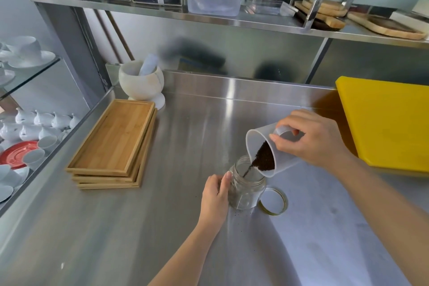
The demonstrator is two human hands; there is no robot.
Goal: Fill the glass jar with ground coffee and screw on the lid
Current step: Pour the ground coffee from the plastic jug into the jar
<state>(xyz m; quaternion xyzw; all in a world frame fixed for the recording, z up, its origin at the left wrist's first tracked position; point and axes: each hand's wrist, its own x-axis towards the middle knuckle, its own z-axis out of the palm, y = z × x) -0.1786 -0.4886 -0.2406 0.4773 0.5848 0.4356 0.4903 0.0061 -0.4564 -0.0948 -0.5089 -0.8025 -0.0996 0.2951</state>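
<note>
A clear glass jar (247, 187) stands upright on the steel counter (185, 146), and my left hand (214, 197) wraps its left side. My right hand (311, 140) holds a translucent plastic jug (267, 153) by its handle, tilted with the spout over the jar's mouth. Dark ground coffee (263, 157) slides down the jug's wall in a thin stream into the jar. The jar's lid (274, 202), gold-rimmed with a white inside, lies upside down on the counter just right of the jar. A few coffee grains speckle the counter near the jar's base.
A stack of wooden trays (113, 144) lies to the left, a white mortar and pestle (141, 81) behind it. A yellow cutting board (387, 123) is at the right. A steel shelf (162, 10) overhead holds containers and wooden boards. White cups (30, 127) fill a glass rack at far left.
</note>
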